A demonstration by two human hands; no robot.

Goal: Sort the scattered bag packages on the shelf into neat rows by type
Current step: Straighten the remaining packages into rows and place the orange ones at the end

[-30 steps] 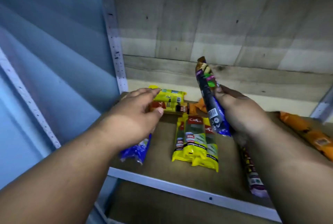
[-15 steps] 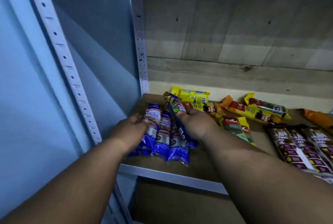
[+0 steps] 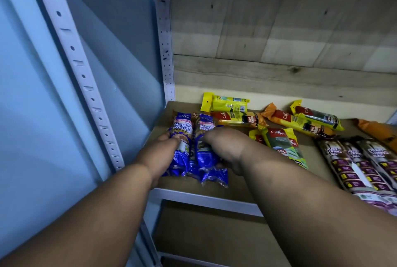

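Observation:
Several blue bag packages (image 3: 182, 129) lie side by side at the shelf's left front corner. My left hand (image 3: 160, 156) presses against the leftmost one, thumb across its label. My right hand (image 3: 225, 145) covers the right side of the blue group, fingers curled down on a package there. Yellow packages (image 3: 227, 104) and orange-yellow ones (image 3: 238, 117) lie loosely along the back. A yellow-green pair (image 3: 281, 142) sits mid-shelf. Dark drawstring bag packages (image 3: 354, 159) form a row at the right.
The brown shelf board (image 3: 234, 185) has a white metal front rail (image 3: 206, 199). A perforated white upright (image 3: 164, 30) stands at the back left corner, another (image 3: 71, 49) nearer me. An orange package (image 3: 378, 130) lies at the far right. A wood-plank wall is behind.
My right hand has laid the blue package it held upright down beside the other blue ones. Both hands now press the blue group together. The view has swung left.

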